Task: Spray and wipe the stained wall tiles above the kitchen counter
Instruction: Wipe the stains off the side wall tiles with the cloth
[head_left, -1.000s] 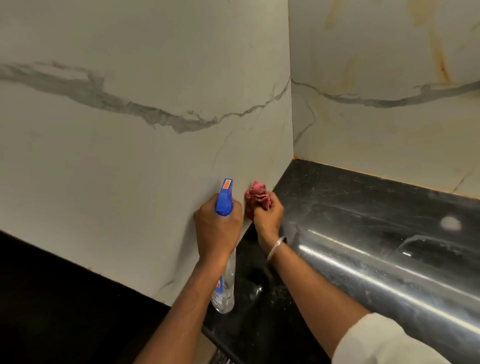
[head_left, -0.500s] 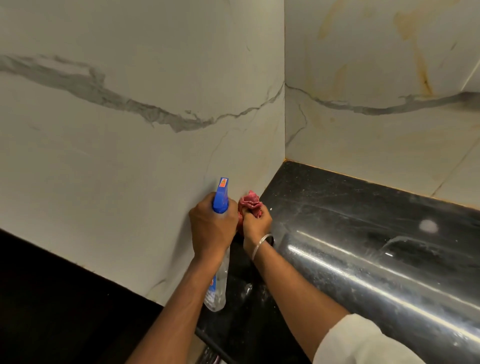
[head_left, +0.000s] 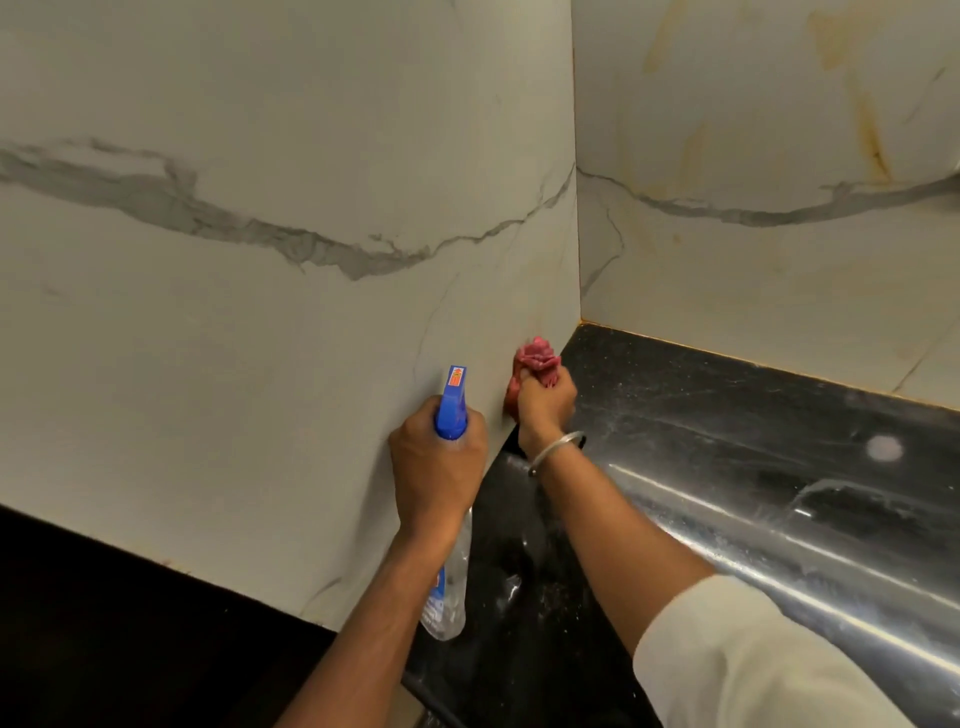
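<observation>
Marble-look wall tiles (head_left: 260, 364), 2 faces meeting in corner above black counter (head_left: 727, 431). Head view: left hand (head_left: 436, 467) wrapped tight round neck of spray bottle (head_left: 451, 410), blue nozzle up by tile, clear body hanging below wrist. Right hand (head_left: 545, 402) fisted round bunched pink cloth (head_left: 535, 358), pressed on left tile just above counter. Silver bangle (head_left: 558, 449) on right wrist. Yellowish stains (head_left: 872, 140) on right-side tile.

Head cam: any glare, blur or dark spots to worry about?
Head view: dim, warm light; bright glare streaks and a round light spot on the black counter; bottom-left corner falls to near black; left hand with spray bottle and right hand with red cloth look sharp, no obvious motion blur.
</observation>
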